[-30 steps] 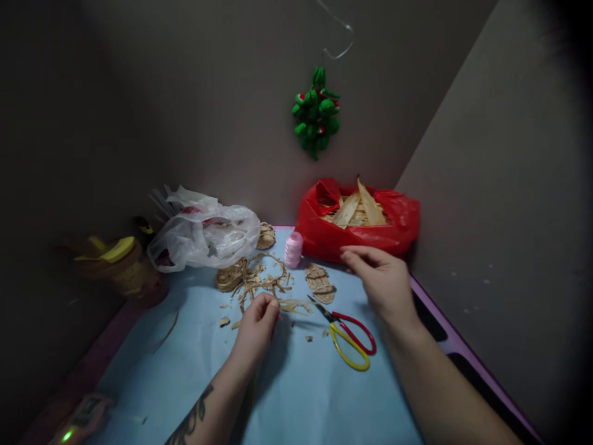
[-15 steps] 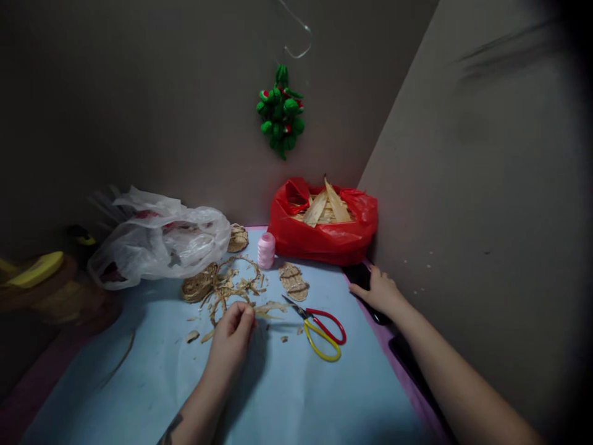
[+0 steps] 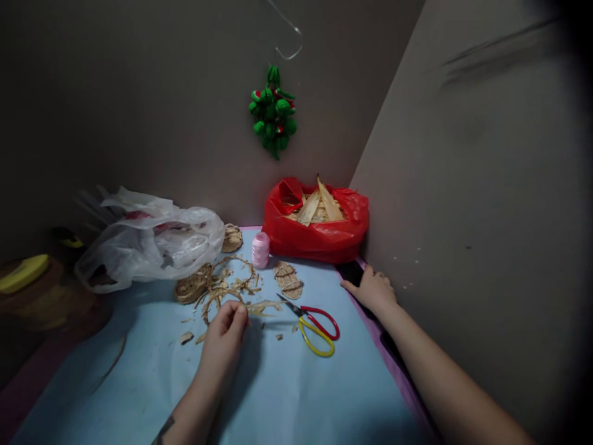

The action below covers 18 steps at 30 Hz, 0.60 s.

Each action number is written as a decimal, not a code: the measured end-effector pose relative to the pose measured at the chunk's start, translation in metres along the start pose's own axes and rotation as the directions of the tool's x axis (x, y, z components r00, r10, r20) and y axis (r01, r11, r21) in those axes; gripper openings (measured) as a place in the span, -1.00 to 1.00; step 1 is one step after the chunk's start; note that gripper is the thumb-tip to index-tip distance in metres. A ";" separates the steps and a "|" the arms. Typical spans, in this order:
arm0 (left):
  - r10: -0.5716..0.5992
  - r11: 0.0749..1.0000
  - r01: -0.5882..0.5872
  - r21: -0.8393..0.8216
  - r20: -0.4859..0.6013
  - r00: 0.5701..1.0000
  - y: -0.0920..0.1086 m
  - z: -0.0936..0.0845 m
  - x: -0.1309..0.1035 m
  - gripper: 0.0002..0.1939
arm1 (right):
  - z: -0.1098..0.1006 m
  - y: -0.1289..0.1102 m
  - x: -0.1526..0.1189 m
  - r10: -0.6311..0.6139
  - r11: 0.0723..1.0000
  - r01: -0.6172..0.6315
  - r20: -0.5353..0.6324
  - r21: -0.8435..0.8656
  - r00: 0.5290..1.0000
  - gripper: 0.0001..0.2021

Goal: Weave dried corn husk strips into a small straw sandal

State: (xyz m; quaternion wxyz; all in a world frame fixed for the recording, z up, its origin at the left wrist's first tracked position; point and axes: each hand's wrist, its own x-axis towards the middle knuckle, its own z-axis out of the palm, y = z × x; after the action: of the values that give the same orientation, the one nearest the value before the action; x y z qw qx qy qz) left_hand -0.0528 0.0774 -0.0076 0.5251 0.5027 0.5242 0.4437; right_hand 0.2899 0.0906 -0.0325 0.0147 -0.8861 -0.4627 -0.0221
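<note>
My left hand (image 3: 225, 327) is closed in a pinch on a thin, pale strip of dried husk (image 3: 264, 306). The strip sticks out to the right, above the blue table cover (image 3: 278, 395). Beside its tip lie scissors (image 3: 316, 330) with one red and one yellow handle, blades pointing up and left. At the right edge, my right hand (image 3: 376, 290) rests by the wall with its thumb spread, over a flat black object (image 3: 351, 272). Its fingers touch that object, whose kind I cannot make out. Behind the left hand lie braided husk rings (image 3: 241, 281) among scraps.
A red plastic bag (image 3: 315, 238) full of dried husks stands at the back. Left of it are a pink thread spool (image 3: 260, 250) and a translucent bag (image 3: 157, 247). A woven oval piece (image 3: 288, 281) lies in front. A green knitted ornament (image 3: 273, 114) hangs on the wall.
The whole view has turned slightly right, so things appear further left. My left hand keeps its pinch on the husk strip. My right hand stays over the black object, covering more of its near end.
</note>
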 end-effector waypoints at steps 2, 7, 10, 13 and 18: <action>0.003 1.000 -0.003 0.005 0.001 1.000 0.000 0.000 0.000 -0.64 | 0.001 -0.001 0.000 -0.001 1.000 0.001 -0.007 0.003 1.000 -0.19; 0.018 1.000 -0.018 0.007 0.002 1.000 -0.001 0.003 -0.002 -0.66 | 0.003 -0.004 0.003 0.075 0.997 -0.075 0.036 0.014 0.997 -0.27; 0.044 0.998 -0.045 0.040 0.031 0.999 -0.003 0.006 -0.003 -0.67 | 0.000 -0.003 0.004 0.063 0.997 -0.065 0.042 0.046 0.997 -0.24; 0.066 0.995 -0.070 0.066 0.051 0.996 -0.003 0.006 -0.004 -0.67 | -0.009 0.004 -0.001 0.034 0.992 -0.033 -0.010 0.121 0.999 -0.25; 0.079 0.995 -0.081 0.061 0.043 0.996 -0.002 0.004 -0.003 -0.68 | -0.018 0.026 -0.040 -0.061 0.950 0.102 -0.147 0.296 0.987 -0.37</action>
State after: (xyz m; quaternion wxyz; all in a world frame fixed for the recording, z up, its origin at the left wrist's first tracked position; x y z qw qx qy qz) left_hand -0.0488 0.0740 -0.0099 0.5015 0.5483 0.5065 0.4374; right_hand 0.2883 0.0423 -0.0166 0.1806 -0.8499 -0.4949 -0.0117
